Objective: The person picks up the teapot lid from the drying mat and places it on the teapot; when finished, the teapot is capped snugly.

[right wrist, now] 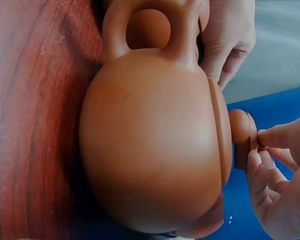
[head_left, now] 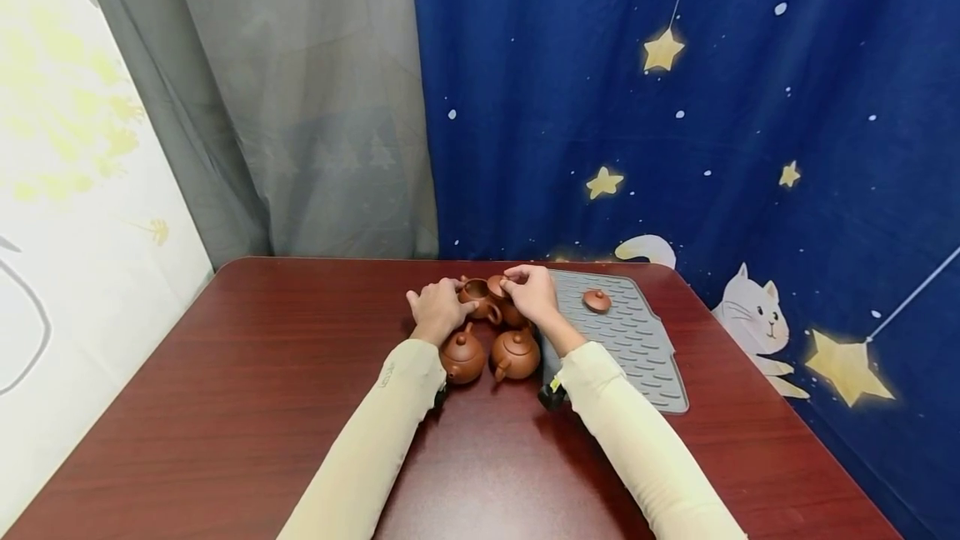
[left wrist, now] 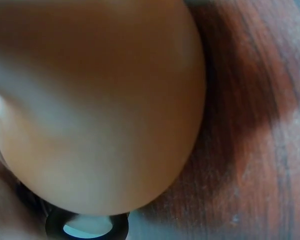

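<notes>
In the head view my left hand [head_left: 438, 307] grips the side of a lidless brown clay teapot [head_left: 473, 290], its thumb on the near side. My right hand [head_left: 534, 293] pinches a small round teapot lid [head_left: 497, 285] just right of that teapot's opening. The right wrist view shows the fingers [right wrist: 275, 172] on the lid [right wrist: 252, 132], beside a large lidded teapot [right wrist: 150, 140] in the foreground. Partly hidden by the right hand is this other teapot [head_left: 513, 314]. A rounded brown teapot body [left wrist: 105, 115], blurred, fills most of the left wrist view.
Two lidded teapots stand nearer on the dark red table [head_left: 300, 357]: the left one [head_left: 462, 357] and the right one [head_left: 516, 355]. A grey ridged mat [head_left: 637, 357] lies to the right, bearing a separate lid [head_left: 597, 300]. Curtains [head_left: 555, 107] hang behind.
</notes>
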Available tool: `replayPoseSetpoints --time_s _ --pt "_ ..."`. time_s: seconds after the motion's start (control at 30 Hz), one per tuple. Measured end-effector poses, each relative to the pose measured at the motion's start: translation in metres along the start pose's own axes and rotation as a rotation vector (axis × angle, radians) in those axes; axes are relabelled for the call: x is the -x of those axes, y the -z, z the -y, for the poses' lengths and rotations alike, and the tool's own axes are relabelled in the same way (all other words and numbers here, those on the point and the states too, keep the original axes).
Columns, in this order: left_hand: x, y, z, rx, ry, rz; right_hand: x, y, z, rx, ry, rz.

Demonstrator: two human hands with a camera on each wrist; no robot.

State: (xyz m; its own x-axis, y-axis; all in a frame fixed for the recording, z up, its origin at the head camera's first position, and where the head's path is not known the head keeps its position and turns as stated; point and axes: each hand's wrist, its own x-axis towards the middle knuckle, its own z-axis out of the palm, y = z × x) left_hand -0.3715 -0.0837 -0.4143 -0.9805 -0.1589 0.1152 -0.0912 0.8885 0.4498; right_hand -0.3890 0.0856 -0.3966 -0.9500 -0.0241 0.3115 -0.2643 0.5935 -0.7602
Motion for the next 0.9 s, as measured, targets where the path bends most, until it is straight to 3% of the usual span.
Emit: replayPoseSetpoints --time_s 0.9 --pt "0.001 0.0 -0.001 -0.001 -0.02 -0.007 -0.007 -0.018 0.014 0.051 -0.035 0.039"
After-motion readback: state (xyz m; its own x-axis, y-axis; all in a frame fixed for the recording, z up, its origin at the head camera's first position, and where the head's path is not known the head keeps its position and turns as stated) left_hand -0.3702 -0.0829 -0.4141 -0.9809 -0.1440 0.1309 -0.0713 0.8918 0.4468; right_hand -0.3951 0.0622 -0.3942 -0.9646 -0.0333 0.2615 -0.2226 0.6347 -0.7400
